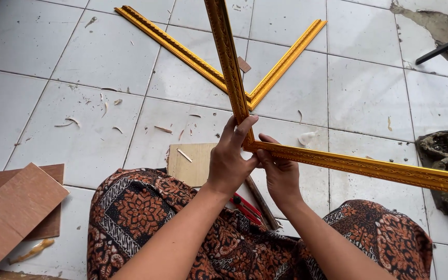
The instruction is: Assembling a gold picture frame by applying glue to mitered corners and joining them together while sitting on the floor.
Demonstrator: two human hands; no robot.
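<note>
Both hands [255,163] clasp the gold frame corner [249,140].

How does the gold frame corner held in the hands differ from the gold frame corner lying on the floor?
The held frame corner is lifted off the tiles, gripped at its joint by the left hand and right hand; the floor frame corner lies flat, untouched. The held one's arms run up and right; the floor one forms a V opening away. Both are ornate gold moulding joined at a mitre.

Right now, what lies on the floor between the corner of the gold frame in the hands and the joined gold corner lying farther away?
In the head view, only bare white tile lies between the held frame corner and the joined corner.
</note>
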